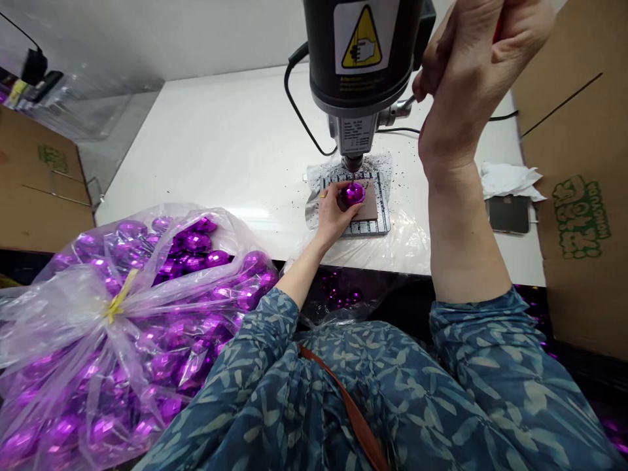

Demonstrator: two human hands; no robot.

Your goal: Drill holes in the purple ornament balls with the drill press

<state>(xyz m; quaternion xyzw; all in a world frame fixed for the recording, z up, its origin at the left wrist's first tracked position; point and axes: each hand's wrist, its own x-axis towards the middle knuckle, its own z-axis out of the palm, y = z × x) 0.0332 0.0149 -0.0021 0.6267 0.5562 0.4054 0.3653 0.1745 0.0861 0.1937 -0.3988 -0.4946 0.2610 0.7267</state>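
Observation:
My left hand (336, 210) is closed around a shiny purple ball (354, 193), thumb and fingers on its sides. The ball sits on a brown board (370, 208) on the slotted metal base (385, 226) of a drill press (360, 85). Right above the ball is the drill chuck (352, 163); I cannot tell whether the bit goes into it. Up at the right, my right hand (471, 72) is wrapped round the drill press's feed lever (408, 104), whose grip is mostly hidden by the fingers.
At the left bulges a clear plastic bag (118, 307) of purple balls, tied with yellow. Dark shavings dot the white table (216, 144) around the base. On the right lie a phone (509, 214) and tissue (510, 180) beside a cardboard box (579, 163). More purple balls (343, 297) show below the table edge.

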